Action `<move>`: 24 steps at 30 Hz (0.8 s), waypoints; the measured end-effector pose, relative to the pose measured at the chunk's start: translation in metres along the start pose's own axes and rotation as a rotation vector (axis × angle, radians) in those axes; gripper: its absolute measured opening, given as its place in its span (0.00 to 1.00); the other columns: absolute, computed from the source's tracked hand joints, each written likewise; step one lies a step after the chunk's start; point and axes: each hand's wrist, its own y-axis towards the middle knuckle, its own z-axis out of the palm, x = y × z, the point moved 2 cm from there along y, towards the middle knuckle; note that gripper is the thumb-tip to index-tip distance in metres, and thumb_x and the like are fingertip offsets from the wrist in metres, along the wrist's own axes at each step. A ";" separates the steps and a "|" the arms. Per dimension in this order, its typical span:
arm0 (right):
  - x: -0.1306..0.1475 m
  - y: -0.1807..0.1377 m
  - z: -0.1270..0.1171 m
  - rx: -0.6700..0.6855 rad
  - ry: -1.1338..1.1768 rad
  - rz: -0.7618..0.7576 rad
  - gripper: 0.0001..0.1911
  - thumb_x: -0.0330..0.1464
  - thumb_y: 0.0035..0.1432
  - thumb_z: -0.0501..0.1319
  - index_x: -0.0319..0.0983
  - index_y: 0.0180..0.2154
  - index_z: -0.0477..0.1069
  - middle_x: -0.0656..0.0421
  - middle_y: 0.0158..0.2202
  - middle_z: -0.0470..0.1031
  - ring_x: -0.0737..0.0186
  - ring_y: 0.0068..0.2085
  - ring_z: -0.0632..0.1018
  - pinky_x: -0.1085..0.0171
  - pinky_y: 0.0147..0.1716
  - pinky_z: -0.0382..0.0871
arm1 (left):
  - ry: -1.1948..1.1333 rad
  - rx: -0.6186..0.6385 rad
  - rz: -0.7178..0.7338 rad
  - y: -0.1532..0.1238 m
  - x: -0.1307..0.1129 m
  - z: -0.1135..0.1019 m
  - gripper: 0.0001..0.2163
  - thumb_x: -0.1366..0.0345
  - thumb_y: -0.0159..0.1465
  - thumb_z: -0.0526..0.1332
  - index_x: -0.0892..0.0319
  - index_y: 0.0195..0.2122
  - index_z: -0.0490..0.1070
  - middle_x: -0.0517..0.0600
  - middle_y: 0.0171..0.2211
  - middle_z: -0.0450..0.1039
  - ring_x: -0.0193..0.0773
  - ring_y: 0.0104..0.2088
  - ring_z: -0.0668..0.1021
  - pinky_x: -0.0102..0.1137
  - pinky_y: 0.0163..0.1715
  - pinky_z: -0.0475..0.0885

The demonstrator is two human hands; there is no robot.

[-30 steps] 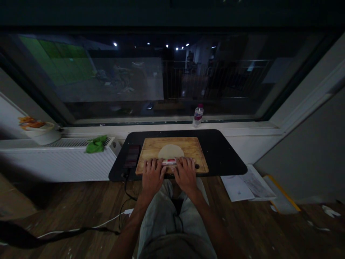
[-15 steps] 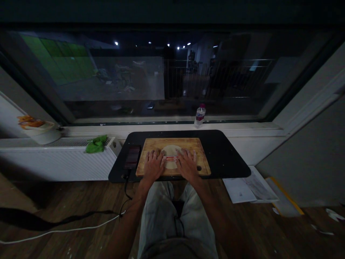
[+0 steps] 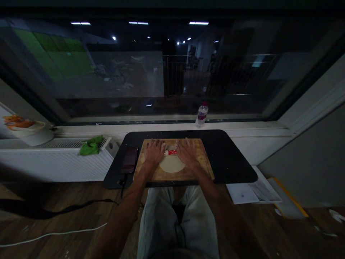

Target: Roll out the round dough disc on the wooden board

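Note:
A flat round of pale dough [image 3: 171, 165] lies on a wooden cutting board [image 3: 199, 172]. Across the far part of the dough rests a slim cylinder with a red and white label [image 3: 173, 152], used like a rolling pin. My left hand [image 3: 154, 151] is on its left end, fingers stretched forward and palm down. On the right end lies my right hand [image 3: 186, 152], also flat with fingers extended. Both hands cover the cylinder's ends, so only its middle shows. Pale, flour-like traces show on the fingers.
The board sits on a black table [image 3: 229, 158]. A dark phone [image 3: 129, 159] with a cable lies left of it. On the windowsill stands a water bottle [image 3: 201, 115]. A green cloth [image 3: 91, 145] and a white bowl [image 3: 32, 133] are on the radiator [image 3: 59, 163].
Both hands and the cylinder have rolled forward, away from me, to the dough's far part. More of the dough's near side shows now. The camera view has shifted slightly.

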 end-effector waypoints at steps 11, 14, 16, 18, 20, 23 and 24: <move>-0.009 0.049 0.003 0.076 0.046 0.082 0.37 0.53 0.83 0.40 0.43 0.77 0.67 0.48 0.76 0.70 0.40 0.79 0.60 0.35 0.77 0.45 | -0.041 0.044 -0.024 0.043 0.004 -0.006 0.26 0.51 0.83 0.45 0.56 0.64 0.79 0.61 0.63 0.80 0.59 0.67 0.74 0.54 0.65 0.70; -0.010 0.058 0.004 0.089 0.059 0.104 0.38 0.54 0.83 0.38 0.43 0.76 0.68 0.48 0.75 0.71 0.40 0.78 0.61 0.35 0.77 0.46 | -0.050 0.045 -0.018 0.048 0.005 -0.005 0.27 0.51 0.84 0.43 0.57 0.63 0.79 0.62 0.60 0.82 0.57 0.64 0.75 0.52 0.64 0.70; -0.011 0.061 0.004 0.103 0.060 0.114 0.39 0.55 0.83 0.38 0.43 0.77 0.67 0.48 0.75 0.71 0.40 0.78 0.61 0.36 0.76 0.47 | -0.057 0.050 -0.024 0.050 0.005 -0.004 0.27 0.51 0.83 0.43 0.57 0.63 0.78 0.63 0.59 0.82 0.57 0.63 0.76 0.52 0.64 0.70; -0.012 0.062 0.005 0.110 0.051 0.116 0.39 0.55 0.83 0.38 0.44 0.77 0.66 0.48 0.75 0.71 0.39 0.78 0.61 0.35 0.76 0.48 | -0.058 0.060 -0.038 0.052 0.004 -0.003 0.27 0.51 0.83 0.43 0.57 0.61 0.79 0.63 0.59 0.82 0.57 0.62 0.76 0.53 0.63 0.70; -0.012 0.060 0.006 0.100 0.036 0.107 0.38 0.54 0.83 0.38 0.44 0.77 0.67 0.48 0.75 0.71 0.38 0.78 0.61 0.35 0.76 0.47 | -0.052 0.073 -0.048 0.052 0.003 -0.002 0.28 0.51 0.83 0.43 0.58 0.57 0.81 0.63 0.58 0.82 0.58 0.62 0.77 0.53 0.62 0.71; -0.013 0.052 0.009 0.067 0.008 0.100 0.37 0.53 0.83 0.40 0.43 0.76 0.69 0.47 0.74 0.72 0.38 0.77 0.63 0.36 0.75 0.49 | -0.036 0.095 -0.038 0.049 0.001 -0.001 0.25 0.52 0.83 0.46 0.57 0.55 0.82 0.62 0.59 0.82 0.59 0.62 0.76 0.53 0.62 0.72; -0.013 0.048 0.010 0.051 -0.003 0.099 0.36 0.52 0.83 0.41 0.42 0.75 0.69 0.47 0.74 0.73 0.37 0.77 0.64 0.36 0.75 0.50 | -0.030 0.100 -0.038 0.046 0.001 0.000 0.24 0.53 0.82 0.47 0.57 0.56 0.81 0.62 0.60 0.81 0.59 0.63 0.76 0.53 0.62 0.72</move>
